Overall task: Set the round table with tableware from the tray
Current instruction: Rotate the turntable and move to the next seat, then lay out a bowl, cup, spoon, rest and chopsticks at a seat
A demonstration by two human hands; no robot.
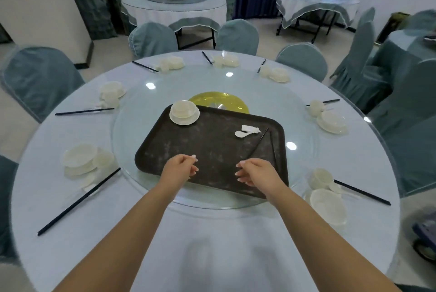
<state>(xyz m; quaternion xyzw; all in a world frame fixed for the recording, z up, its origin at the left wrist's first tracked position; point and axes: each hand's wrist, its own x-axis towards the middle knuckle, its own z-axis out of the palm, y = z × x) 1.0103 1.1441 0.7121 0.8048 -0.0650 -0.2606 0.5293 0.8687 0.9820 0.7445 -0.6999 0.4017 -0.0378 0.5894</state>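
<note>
Fingers of both hands are loosely curled and hold nothing. The left hand (180,169) and the right hand (256,172) hover side by side, apart from each other, over the near edge of the dark tray (207,150). No fingertip clearly touches the tray; whether the heels of the hands rest on its rim I cannot tell.

The tray lies on the glass turntable (132,131) in the middle of the round counter (212,239), turned a little so that its near right corner points toward the person. In the far left corner of the tray stands a white bowl on a saucer (184,112). Near the right edge of the tray lie a white spoon (243,134) and a small white rest (251,128), touching each other, and just beside them a pair of dark chopsticks (258,144) that runs along the right side of the tray.

Around the edge of the counter several places carry white dishes and dark chopsticks: one at the near left edge (82,159), one at the near right edge (328,199), others along the left, far and right edges. Chairs with blue-grey covers (40,77) stand around the counter.
</note>
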